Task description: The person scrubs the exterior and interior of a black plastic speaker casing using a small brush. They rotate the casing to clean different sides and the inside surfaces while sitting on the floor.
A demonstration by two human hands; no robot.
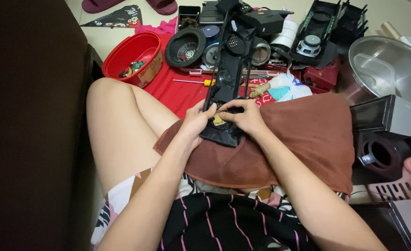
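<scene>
Both hands on a long black speaker frame point(228, 79) propped on a brown towel point(308, 139) across the lap, left hand point(196, 122) gripping its edge, right hand point(245, 116) fingertips seemingly pinching a small yellowish part point(219, 121).

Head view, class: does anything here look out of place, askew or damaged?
The long black speaker frame lies tilted, its near end on the brown towel between the left hand and right hand. Loose speaker cones sit bare behind it, and a yellow-handled screwdriver lies loose on the red cloth.
</scene>
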